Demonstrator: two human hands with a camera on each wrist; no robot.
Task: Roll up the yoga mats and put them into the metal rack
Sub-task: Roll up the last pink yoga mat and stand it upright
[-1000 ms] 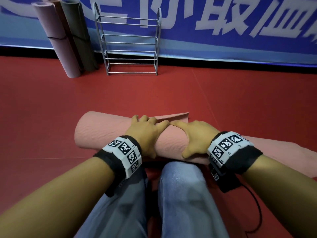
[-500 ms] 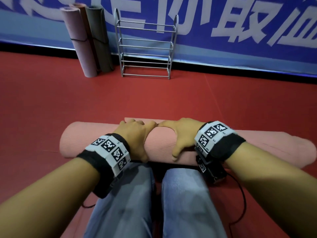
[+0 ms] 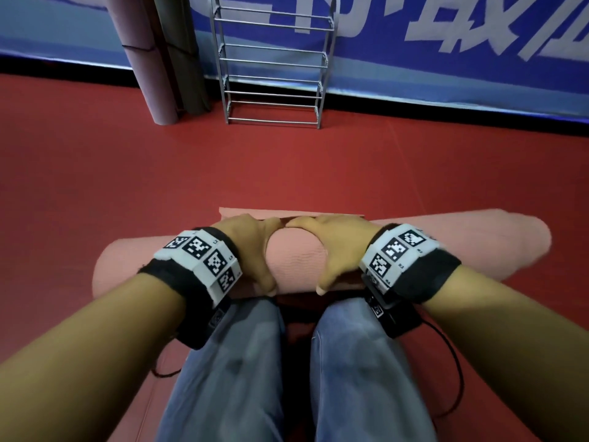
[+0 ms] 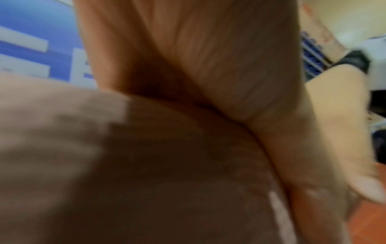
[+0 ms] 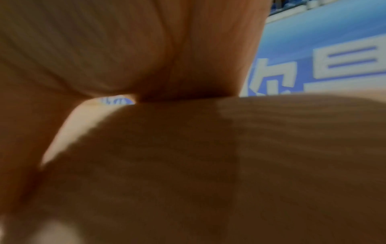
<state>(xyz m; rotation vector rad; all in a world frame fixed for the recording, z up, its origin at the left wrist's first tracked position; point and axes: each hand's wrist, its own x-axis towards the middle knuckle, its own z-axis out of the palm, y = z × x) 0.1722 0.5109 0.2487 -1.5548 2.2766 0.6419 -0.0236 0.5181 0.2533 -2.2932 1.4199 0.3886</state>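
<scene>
One pink rolled mat lies under my fingers; left hand and right hand both clasp it. Three rolled mats lean beside one metal rack.

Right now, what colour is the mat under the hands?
Pink, a salmon shade; the mat shows best in the head view.

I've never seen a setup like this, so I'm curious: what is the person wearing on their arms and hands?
The left hand and right hand are bare, with no gloves, and the forearms have no sleeves. Each wrist carries a black fabric band topped by a white block printed with square black-and-white code markers. A small black box hangs under the right wrist, and a thin black cable trails from it.
</scene>
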